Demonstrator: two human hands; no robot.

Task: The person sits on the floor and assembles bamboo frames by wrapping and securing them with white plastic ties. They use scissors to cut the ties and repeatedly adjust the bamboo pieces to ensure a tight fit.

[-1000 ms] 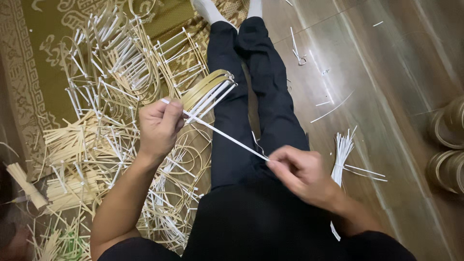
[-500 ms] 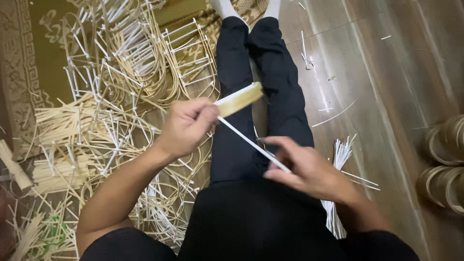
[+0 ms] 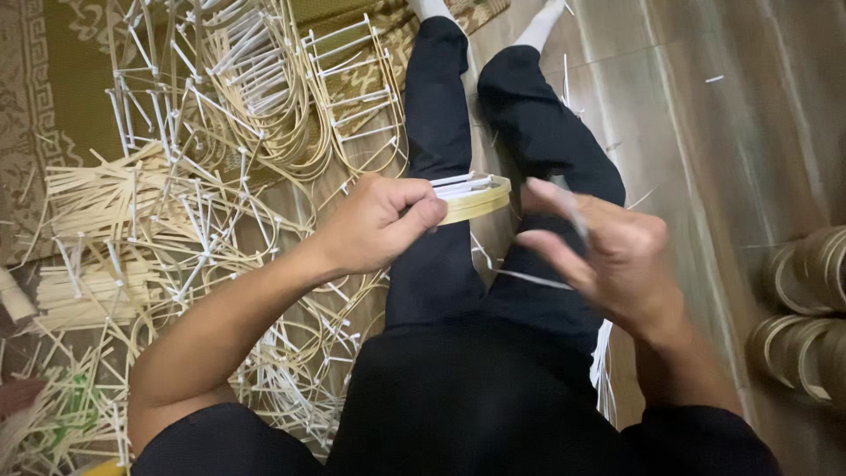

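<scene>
Left hand (image 3: 383, 225) pinches a pale yellow bamboo hoop with white crossbars (image 3: 471, 196) above the lap, while the right hand (image 3: 608, 256) grips a thin white strip (image 3: 527, 278) (blurred), which may snap or slip if tugged hard.

Your left side is blocked by the stick pile (image 3: 176, 203); bare floor (image 3: 705, 141) lies open right, until the rings (image 3: 806, 308).
</scene>
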